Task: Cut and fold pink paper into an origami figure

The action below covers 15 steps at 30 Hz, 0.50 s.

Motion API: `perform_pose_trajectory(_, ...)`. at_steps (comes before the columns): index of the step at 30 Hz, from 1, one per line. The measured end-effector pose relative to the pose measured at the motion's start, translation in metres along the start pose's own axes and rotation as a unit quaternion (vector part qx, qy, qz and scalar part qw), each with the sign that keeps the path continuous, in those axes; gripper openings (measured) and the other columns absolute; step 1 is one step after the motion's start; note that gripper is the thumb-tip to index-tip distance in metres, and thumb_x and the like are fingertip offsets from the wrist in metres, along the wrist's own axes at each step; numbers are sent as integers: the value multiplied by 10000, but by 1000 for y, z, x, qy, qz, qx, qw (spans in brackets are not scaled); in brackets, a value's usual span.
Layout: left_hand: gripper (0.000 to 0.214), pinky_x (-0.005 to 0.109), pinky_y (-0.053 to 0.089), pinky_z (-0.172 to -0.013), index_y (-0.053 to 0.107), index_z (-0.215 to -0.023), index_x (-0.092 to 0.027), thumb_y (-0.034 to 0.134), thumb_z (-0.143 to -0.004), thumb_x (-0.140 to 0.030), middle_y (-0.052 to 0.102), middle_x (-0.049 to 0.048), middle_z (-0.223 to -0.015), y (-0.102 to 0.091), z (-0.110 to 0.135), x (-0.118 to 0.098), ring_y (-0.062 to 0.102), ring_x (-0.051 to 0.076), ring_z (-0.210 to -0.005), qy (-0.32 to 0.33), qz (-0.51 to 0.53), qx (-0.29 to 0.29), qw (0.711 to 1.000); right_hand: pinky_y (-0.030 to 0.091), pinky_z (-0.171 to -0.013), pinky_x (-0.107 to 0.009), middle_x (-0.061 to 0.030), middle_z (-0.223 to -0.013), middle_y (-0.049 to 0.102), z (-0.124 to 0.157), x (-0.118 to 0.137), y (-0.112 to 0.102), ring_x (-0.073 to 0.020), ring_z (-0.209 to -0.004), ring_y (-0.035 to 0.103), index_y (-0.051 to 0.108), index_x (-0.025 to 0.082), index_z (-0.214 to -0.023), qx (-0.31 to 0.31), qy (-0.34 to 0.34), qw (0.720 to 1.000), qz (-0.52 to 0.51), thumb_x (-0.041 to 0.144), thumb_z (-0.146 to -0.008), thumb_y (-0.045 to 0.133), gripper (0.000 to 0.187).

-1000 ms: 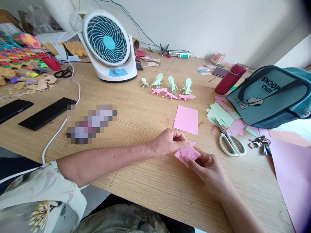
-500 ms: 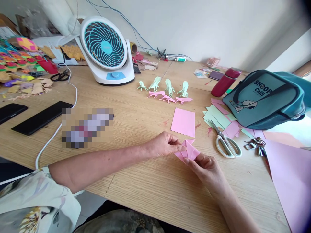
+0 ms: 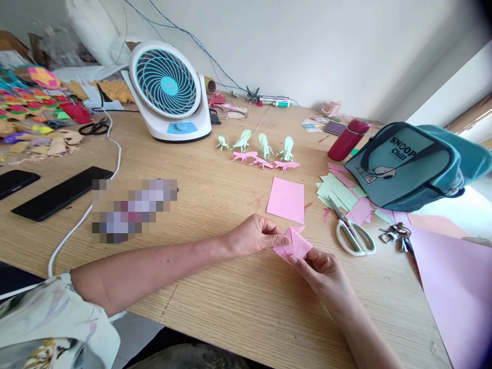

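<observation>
A small folded piece of pink paper (image 3: 294, 244) with crease lines and pointed corners is held between both hands, just over the wooden table. My left hand (image 3: 257, 237) pinches its left side, thumb on top. On the right edge and lower corner, my right hand (image 3: 321, 269) grips it with the thumb in front and the fingers behind. Just beyond lies a flat pink paper sheet (image 3: 286, 200). Farther back stand several green origami figures (image 3: 265, 146), with pink origami figures (image 3: 263, 162) in front of them.
White-handled scissors (image 3: 355, 237), keys (image 3: 400, 233) and green paper scraps (image 3: 336, 190) lie to the right, near a teal bag (image 3: 403, 169) and a red flask (image 3: 349, 139). A fan (image 3: 169, 92) stands at back left. A large pink sheet (image 3: 449, 287) covers the right edge.
The view has shifted slightly, so the scene sits a little lower and more to the left. Both hands keep their hold on the folded pink paper, with little change in its shape.
</observation>
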<state>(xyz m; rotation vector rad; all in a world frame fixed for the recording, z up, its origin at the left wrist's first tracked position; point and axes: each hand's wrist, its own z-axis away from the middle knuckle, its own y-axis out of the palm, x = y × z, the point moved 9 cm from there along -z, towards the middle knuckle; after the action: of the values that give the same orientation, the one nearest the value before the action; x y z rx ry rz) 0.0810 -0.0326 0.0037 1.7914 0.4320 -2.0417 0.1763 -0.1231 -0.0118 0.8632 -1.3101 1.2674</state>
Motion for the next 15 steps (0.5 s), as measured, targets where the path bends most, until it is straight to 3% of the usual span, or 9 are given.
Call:
perform_pose_trajectory(5, 429, 225, 185, -503, 617, -656, -112, 730, -724, -521, 423, -51, -556, 0, -1, 4, 307, 62, -529, -5, -11, 13, 1000, 427, -631, -295, 20, -557, 458, 0, -1, -3, -194, -690, 536, 549, 206, -615, -12, -2, 1000, -15, 497, -772, 720, 372)
perform_pose_trajectory(10, 347, 216, 207, -519, 640, -659, -111, 738, -724, -437, 463, -46, -573, -1, -1, 2, 329, 64, -553, 12, -12, -2, 1000, 430, -620, -294, 8, -569, 506, -1, -2, -4, -206, -699, 556, 586, 204, -630, -16, 6, 1000, -17, 516, -752, 725, 363)
perform_pose_trajectory(15, 354, 207, 233, -511, 666, -659, -112, 770, -674, -450, 504, -44, -546, -2, 0, 4, 359, 62, -533, -16, 29, -21, 999, 410, -622, -290, 7, -612, 536, -1, 2, 0, -179, -661, 513, 636, 202, -708, 9, -9, 1000, -22, 514, -804, 683, 329)
